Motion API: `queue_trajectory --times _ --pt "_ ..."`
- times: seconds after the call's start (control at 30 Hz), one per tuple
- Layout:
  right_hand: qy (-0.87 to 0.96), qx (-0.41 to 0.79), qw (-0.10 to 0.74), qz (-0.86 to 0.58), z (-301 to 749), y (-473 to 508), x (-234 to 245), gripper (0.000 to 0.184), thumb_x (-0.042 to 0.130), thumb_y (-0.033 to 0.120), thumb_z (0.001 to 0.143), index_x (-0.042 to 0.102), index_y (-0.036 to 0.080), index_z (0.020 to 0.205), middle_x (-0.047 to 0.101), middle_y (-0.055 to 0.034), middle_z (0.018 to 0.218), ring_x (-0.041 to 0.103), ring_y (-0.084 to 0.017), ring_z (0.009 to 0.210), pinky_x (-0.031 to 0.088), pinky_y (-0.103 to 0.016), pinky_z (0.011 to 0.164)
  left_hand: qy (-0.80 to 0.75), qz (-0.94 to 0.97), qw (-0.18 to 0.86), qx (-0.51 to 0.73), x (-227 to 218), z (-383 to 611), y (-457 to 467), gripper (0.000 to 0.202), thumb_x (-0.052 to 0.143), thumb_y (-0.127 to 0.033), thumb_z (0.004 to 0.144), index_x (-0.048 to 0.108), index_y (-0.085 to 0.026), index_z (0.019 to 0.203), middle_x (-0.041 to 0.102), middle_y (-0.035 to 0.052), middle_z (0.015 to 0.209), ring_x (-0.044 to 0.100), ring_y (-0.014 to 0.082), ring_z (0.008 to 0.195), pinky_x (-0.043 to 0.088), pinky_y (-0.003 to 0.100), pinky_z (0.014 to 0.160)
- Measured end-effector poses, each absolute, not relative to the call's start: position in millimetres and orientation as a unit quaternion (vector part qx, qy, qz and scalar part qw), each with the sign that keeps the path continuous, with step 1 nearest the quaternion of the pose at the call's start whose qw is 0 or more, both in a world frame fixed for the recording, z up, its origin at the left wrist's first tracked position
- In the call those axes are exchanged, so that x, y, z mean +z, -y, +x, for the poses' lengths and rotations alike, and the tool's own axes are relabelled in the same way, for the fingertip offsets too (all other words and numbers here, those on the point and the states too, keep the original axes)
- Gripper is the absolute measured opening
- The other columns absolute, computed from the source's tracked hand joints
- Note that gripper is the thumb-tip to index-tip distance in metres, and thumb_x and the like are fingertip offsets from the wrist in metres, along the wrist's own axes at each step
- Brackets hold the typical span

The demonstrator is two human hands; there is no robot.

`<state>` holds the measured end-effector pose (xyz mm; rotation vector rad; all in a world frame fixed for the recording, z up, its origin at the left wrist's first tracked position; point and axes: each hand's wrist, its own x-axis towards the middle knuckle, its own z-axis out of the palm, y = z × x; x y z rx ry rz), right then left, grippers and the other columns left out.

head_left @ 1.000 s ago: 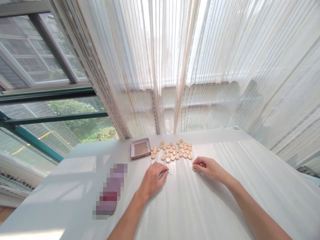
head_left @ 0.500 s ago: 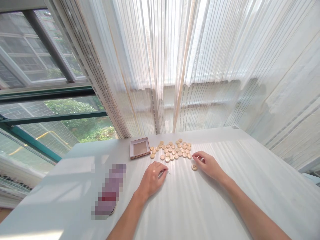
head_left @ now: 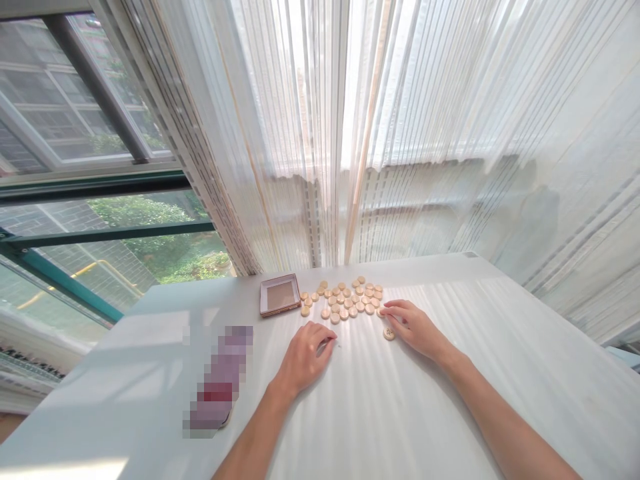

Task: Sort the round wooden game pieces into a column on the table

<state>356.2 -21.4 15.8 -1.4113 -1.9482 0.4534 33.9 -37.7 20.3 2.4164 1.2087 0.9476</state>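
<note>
A white table (head_left: 380,427) spreads before me, its far edge at twelve o'clock by sheer striped curtains (head_left: 425,100) that glow with daylight and run round to two. At ten I look through a window (head_left: 97,93), past a green rail (head_left: 125,233), onto leafy shrubs (head_left: 145,220). Bright sunlight (head_left: 90,470) lies at eight.

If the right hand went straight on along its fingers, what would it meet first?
Probably the pale round piece at the near right corner of the cluster. The right hand has its fingertips at that piece; whether they touch it is hard to tell.
</note>
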Motion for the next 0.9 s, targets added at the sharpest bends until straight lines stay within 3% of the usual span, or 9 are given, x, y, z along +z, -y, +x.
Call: queue_trajectory --times 0.13,0.53,0.73,0.9 --pt "0.739 0.17 0.345 -0.552 362.1 20.1 15.3 0.024 0.058 0.037 0.1 0.079 0.027 0.099 0.071 -0.0089 0.124 0.07 -0.028 0.106 0.059 -0.041 0.081 -0.421 0.834 0.148 0.326 22.5 33.7 39.2 0.013 0.061 -0.015 0.098 0.07 -0.024 0.099 0.074 0.0029 0.096 0.065 0.0228 0.087 0.053 0.038 0.083" --pt "0.728 0.16 0.365 -0.558 364.2 20.3 20.6 0.015 0.064 0.036 0.096 0.076 0.027 0.1 0.078 -0.0056 0.103 0.073 -0.027 0.093 0.059 -0.039 0.076 -0.415 0.834 0.151 0.329 18.5 34.5 36.0 0.014 0.062 -0.014 0.096 0.071 -0.024 0.099 0.074 0.0023 0.094 0.066 0.0222 0.086 0.052 0.038 0.084" --pt "0.756 0.166 0.388 -0.5 330.2 39.3 33.0 0.016 0.059 0.032 0.101 0.07 0.027 0.111 0.076 -0.0057 0.107 0.073 -0.024 0.094 0.06 -0.034 0.075 -0.421 0.83 0.162 0.327 22.3 34.4 38.1 0.013 0.06 -0.019 0.099 0.071 -0.024 0.1 0.075 0.0032 0.092 0.066 0.023 0.085 0.052 0.039 0.084" --pt "0.794 0.191 0.409 -0.407 293.7 60.9 28.3 0.022 0.057 0.024 0.102 0.066 0.028 0.121 0.075 -0.0059 0.108 0.071 -0.024 0.101 0.06 -0.038 0.085 -0.426 0.81 0.221 0.336 25.8 42.7 47.2 0.016 0.057 -0.028 0.103 0.071 -0.025 0.108 0.076 0.0034 0.098 0.068 0.0199 0.082 0.055 0.036 0.081"
